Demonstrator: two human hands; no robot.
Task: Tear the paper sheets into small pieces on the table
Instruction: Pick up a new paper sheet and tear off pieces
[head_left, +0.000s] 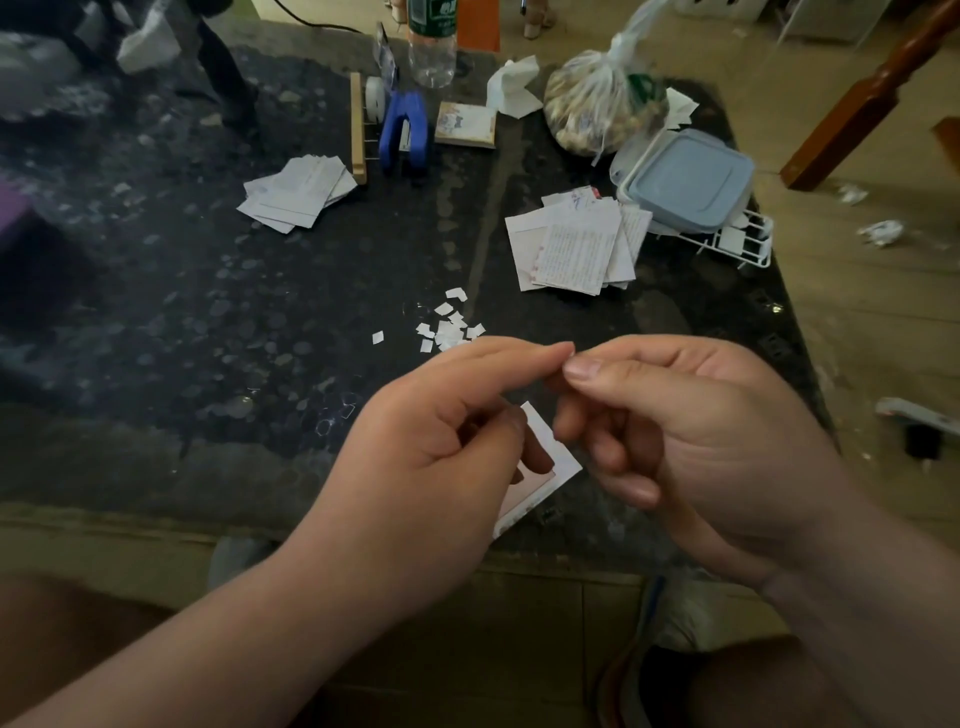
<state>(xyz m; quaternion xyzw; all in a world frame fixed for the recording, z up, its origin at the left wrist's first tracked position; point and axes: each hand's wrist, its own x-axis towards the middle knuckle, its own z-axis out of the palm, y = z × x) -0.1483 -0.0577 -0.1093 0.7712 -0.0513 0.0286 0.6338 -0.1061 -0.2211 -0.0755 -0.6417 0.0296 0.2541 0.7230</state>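
**Torn paper on dark stone table: holdings**

- Scrap pile (448, 326): small white, ragged-edged bits lying on the speckled dark stone table (208, 312). All places below are taken from this pile.
- Paper sheet (551, 464): white with a pale pink panel. It is nearer the viewer than the pile, gripped in the curled fingers of the left hand (441, 441).
- Right hand (691, 431): near right of the pile, fingers curled. Thumb and forefinger meet at the left forefinger's tip; whether they pinch a scrap cannot be told.
- Lined sheets (576, 244): far right, loosely stacked. The handwriting is too small to read.
- Plain sheets (298, 192): far left, fanned.
- Blue plastic stapler (404, 136): straight beyond.
- Clear bottle (431, 41): farthest beyond, its green label illegible.
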